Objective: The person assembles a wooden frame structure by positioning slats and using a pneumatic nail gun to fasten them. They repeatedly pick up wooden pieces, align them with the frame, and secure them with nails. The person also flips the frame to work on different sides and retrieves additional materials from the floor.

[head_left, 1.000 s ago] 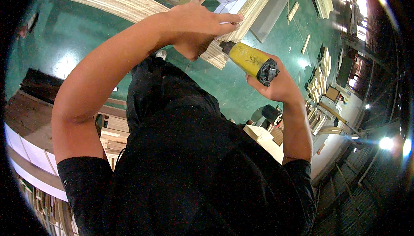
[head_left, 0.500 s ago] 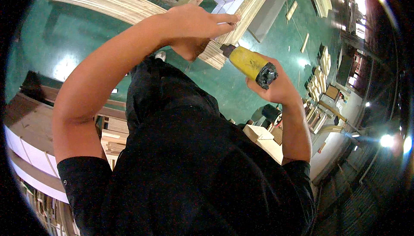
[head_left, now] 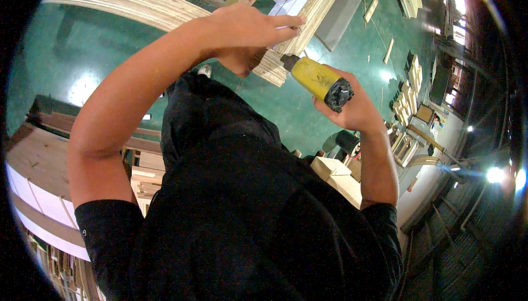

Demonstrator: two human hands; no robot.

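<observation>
My left hand (head_left: 250,34) grips the corner of a layered plywood frame (head_left: 311,23), two fingers laid along its top edge. The rest of that hand bends down at the near side, its thumb tip hard to make out. My right hand (head_left: 355,106) is wrapped round a yellow power drill (head_left: 314,75), which has a black, worn rear end. The drill's dark nose points up and left at the corner, close beside my left hand. Whether its tip touches the wood, or a screw is there, I cannot tell.
A long plywood strip (head_left: 126,4) runs off to the left. Beyond the corner leans a grey panel (head_left: 346,12). Wood offcuts (head_left: 389,51) lie on the green floor (head_left: 313,122). Lower left are stacked boards (head_left: 44,152); a pale wooden block (head_left: 335,169) is by my right forearm.
The view has shifted very slightly. My left hand stays on the frame corner, and the drill in my right hand keeps nearly the same place and angle.
</observation>
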